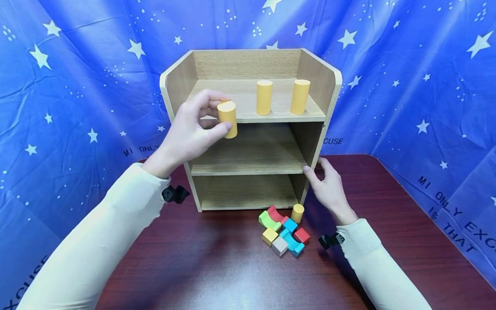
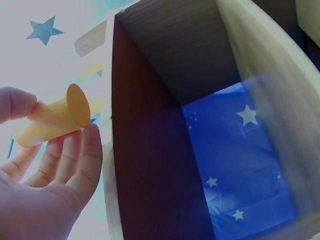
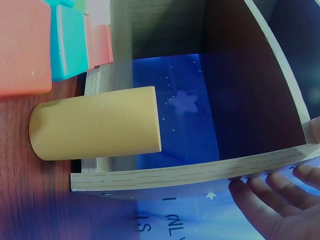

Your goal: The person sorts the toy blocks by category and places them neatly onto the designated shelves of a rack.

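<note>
My left hand (image 1: 191,129) pinches a yellow wooden cylinder block (image 1: 228,122) between thumb and fingers, in front of the top left of a small wooden shelf (image 1: 248,64). In the left wrist view the held cylinder (image 2: 52,120) is tilted across the image, beside the shelf's open compartments. On the top board stand two more yellow cylinders, one near the middle (image 1: 264,98) and one to the right (image 1: 300,97). Lower down, my right hand (image 1: 329,189) grips the shelf's right side panel (image 3: 200,170), thumb at the front edge and fingers on the outer face.
At the shelf's front right foot, another yellow cylinder (image 1: 297,213) stands on the dark red table (image 1: 174,258). Beside it lie several coloured blocks, among them a green arch (image 1: 269,220), a blue arch (image 1: 291,243) and a red block (image 1: 302,235). A blue starry curtain (image 1: 97,86) surrounds the table.
</note>
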The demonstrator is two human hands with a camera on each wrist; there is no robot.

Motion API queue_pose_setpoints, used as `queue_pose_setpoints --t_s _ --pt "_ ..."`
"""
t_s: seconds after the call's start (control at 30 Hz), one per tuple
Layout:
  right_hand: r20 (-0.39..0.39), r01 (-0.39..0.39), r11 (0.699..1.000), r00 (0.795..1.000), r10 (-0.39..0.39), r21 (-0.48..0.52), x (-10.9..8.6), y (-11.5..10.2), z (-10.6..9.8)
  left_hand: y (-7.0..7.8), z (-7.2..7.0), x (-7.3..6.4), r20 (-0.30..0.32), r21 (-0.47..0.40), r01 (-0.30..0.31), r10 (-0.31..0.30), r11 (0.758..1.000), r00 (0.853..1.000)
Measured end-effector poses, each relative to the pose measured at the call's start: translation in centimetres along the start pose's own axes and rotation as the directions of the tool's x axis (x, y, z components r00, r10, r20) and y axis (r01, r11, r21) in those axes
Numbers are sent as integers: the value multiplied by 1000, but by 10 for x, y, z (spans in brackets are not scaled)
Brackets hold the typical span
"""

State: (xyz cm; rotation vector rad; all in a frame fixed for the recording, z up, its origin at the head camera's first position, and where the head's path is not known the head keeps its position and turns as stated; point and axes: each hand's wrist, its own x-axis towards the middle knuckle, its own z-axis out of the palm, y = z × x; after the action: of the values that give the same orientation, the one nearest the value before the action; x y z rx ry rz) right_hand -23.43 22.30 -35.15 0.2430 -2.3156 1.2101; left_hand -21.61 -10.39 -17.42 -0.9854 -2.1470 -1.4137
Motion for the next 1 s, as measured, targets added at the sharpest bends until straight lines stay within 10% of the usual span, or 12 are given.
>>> queue_pose_setpoints --t_s 1.0 --pt "-4 -3 1000 1000 3 6 1 3 0 -8 -1 45 -48 108 84 -80 991 996"
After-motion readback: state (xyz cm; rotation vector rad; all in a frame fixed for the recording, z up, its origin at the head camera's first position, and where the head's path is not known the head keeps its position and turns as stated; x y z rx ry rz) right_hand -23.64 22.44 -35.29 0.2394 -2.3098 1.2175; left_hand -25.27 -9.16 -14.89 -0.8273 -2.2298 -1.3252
